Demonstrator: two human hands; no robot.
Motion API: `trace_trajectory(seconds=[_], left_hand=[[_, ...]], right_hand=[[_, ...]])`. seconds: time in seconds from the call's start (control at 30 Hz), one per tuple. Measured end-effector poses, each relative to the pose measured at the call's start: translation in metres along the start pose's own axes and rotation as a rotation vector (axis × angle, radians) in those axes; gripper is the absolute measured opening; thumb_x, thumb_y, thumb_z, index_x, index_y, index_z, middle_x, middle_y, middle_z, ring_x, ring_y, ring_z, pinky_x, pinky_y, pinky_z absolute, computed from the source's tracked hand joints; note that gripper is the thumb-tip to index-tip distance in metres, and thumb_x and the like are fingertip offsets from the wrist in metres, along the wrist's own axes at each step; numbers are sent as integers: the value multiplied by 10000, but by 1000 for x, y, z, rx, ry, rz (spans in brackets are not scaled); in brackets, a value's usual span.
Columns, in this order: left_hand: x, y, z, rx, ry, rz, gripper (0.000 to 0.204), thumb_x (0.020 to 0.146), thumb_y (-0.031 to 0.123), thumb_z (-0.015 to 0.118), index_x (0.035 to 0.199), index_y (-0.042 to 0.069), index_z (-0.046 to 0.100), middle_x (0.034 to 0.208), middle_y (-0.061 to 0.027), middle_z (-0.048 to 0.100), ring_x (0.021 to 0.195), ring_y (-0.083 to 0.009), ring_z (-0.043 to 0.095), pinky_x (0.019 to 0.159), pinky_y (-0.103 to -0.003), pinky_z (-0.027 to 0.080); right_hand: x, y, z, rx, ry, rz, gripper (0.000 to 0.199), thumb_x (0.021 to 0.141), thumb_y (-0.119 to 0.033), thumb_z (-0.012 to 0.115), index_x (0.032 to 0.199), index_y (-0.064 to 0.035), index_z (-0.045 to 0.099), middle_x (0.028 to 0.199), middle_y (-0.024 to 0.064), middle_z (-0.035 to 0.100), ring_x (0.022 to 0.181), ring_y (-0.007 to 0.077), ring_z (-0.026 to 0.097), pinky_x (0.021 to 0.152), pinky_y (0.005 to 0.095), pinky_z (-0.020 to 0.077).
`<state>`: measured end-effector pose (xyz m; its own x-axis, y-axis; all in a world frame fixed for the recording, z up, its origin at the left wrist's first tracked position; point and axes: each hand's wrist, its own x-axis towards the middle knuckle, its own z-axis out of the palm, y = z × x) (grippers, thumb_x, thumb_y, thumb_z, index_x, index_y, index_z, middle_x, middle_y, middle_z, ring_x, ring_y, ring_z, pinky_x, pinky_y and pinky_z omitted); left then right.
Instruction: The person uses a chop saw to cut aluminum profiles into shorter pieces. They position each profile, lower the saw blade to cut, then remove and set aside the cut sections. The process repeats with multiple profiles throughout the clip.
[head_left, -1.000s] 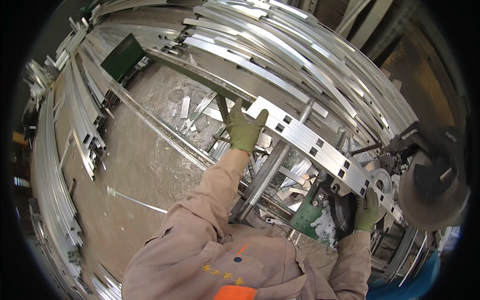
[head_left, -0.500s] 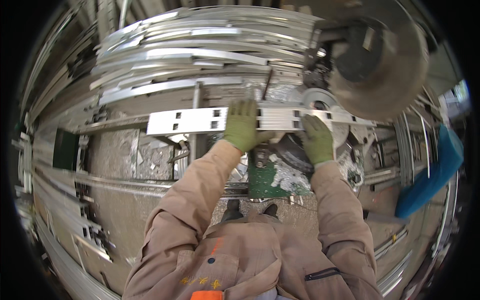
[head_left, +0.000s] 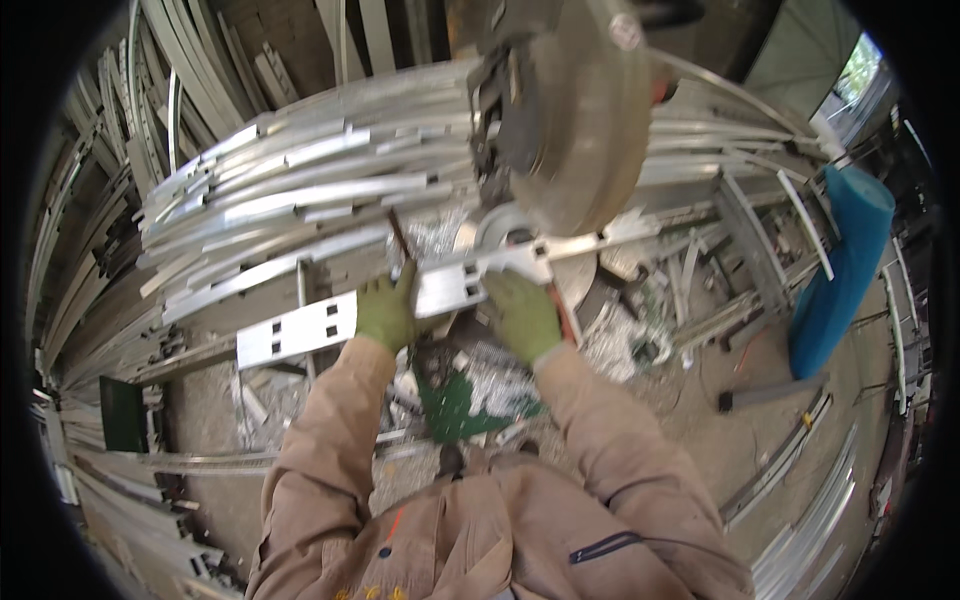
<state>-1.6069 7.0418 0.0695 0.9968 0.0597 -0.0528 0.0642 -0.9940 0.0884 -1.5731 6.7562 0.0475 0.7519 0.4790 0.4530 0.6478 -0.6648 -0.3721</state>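
A long white-silver aluminium profile (head_left: 284, 338) with pairs of square cut-outs lies slanted across the saw bench, its left end nearer me. My left hand (head_left: 387, 312), in a green glove, is closed over the middle of it. Against its near edge, further right, my green-gloved right hand (head_left: 524, 316) grips it with the fingers laid over the top. Just beyond my right hand hangs the raised cut-off saw (head_left: 592, 130) with its large round guard. The undersides of both hands are hidden.
Behind the bench lies a wide pile of aluminium bars (head_left: 300, 190). A green board (head_left: 460, 408) strewn with metal shavings is below my hands. At the right stand a blue roll (head_left: 840, 270) and a grey metal frame (head_left: 755, 235). A dark green panel (head_left: 123, 415) is at the left.
The whole view has turned and shifted, so bench and saw appear further left and slanted. Both hands remain on the aluminium profile. My left fingers look less spread than before.
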Motion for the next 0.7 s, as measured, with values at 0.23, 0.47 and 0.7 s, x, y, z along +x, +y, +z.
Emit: trace_trajectory(seconds=[0.23, 0.47, 0.7], left_hand=[[-10, -8, -3, 33, 37, -12, 1372, 881, 1032, 758, 1875, 134, 458, 1574, -372, 687, 1498, -543, 655, 1309, -646, 441], [-1, -12, 14, 39, 120, 62, 1351, 870, 998, 801, 1842, 115, 482, 1522, -398, 712, 1463, -577, 683, 1267, -658, 484], [-11, -13, 1, 70, -5, -28, 1360, 923, 1034, 731, 1903, 151, 401, 1653, -398, 655, 1577, -609, 608, 1354, -665, 427]], right_hand=[[38, -44, -272, 8, 790, -189, 420, 1014, 67, 844, 1429, 12, 813, 1351, 223, 872, 1229, 346, 856, 1068, 446, 672], [247, 14, -419, -338, 369, -246, 650, 1000, -198, 973, 1584, -21, 745, 1370, 135, 860, 1236, 231, 815, 1089, 387, 644], [246, -43, -385, -70, 68, 119, 606, 967, -225, 1003, 1492, -15, 786, 1251, 140, 882, 1123, 231, 840, 990, 416, 720]])
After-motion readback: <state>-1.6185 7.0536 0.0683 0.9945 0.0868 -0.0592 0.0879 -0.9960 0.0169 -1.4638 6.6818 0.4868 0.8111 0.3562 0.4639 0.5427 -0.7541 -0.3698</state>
